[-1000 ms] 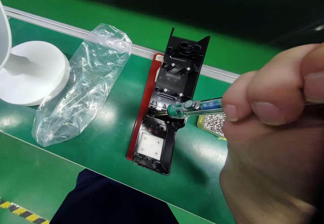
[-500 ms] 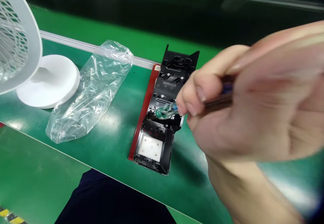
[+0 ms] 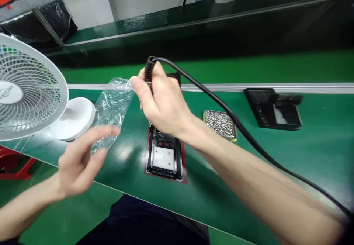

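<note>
My right hand [image 3: 162, 103] is closed around an electric screwdriver held upright, its black cable [image 3: 221, 108] running off to the lower right; the tool's tip is hidden behind the hand. Beneath it lies a black plastic housing [image 3: 164, 158] on a red base, with a white square pad in its near end. My left hand [image 3: 80, 162] hovers to the left of the housing with fingers spread, holding nothing, over the belt edge near a clear plastic bag [image 3: 112, 108].
A white desk fan [image 3: 26, 90] on a round base [image 3: 74, 117] stands at the left. A small tray of screws [image 3: 221, 124] sits right of the housing. Another black housing [image 3: 273, 108] lies farther right on the green belt [image 3: 318, 141].
My right hand has moved away from the camera and now holds the screwdriver upright over the housing. My left hand has come into view. The view has pulled back and widened.
</note>
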`<state>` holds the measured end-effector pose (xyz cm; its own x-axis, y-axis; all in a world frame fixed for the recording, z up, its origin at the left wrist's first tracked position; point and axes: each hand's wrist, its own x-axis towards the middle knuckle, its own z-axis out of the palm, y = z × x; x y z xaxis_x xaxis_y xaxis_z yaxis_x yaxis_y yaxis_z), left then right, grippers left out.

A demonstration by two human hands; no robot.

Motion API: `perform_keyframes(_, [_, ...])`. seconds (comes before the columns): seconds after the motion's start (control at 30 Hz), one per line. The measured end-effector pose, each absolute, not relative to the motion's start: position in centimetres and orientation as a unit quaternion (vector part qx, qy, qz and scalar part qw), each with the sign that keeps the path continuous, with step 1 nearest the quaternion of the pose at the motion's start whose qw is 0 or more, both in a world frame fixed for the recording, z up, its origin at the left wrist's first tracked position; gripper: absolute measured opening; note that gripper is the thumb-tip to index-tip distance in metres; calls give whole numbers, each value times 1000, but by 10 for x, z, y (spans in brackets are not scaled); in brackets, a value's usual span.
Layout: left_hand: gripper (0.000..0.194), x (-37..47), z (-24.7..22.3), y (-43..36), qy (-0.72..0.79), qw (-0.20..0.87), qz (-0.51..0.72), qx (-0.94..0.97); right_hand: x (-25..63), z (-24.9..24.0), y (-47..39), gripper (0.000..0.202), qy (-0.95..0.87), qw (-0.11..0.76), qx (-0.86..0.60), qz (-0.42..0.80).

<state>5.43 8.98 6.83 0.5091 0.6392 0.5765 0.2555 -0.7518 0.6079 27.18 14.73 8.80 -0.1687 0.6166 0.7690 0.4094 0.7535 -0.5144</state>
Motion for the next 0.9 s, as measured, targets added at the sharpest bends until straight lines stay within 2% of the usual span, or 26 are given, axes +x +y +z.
perform_keyframes(0.07, [47,92,89,133,226,260,473,811,274,92,147,6,-771,528,-349,74])
perform_keyframes(0.1, [46,110,97,151,188,325,501,780,276,94,147,6,-774,519,-354,73])
perform_keyframes(0.13, [46,127,103,165,170,322,507,782,278,95,148,11,-776,512,-361,78])
perform_keyframes(0.33, [28,176,121,185,132,446,413,783,292,97,140,19,-752,491,-428,101])
perform_keyframes(0.5, [22,180,116,175,82,429,423,794,296,87,124,7,-773,479,-414,-26])
perform_keyframes(0.63, [23,189,103,168,65,456,450,765,301,72,101,31,-743,472,-471,-59])
perform_keyframes(0.77, [20,202,93,158,66,506,483,712,304,51,65,38,-748,405,-525,-28])
perform_keyframes(0.9, [20,212,87,156,64,456,524,716,300,25,26,45,-742,386,-548,-4])
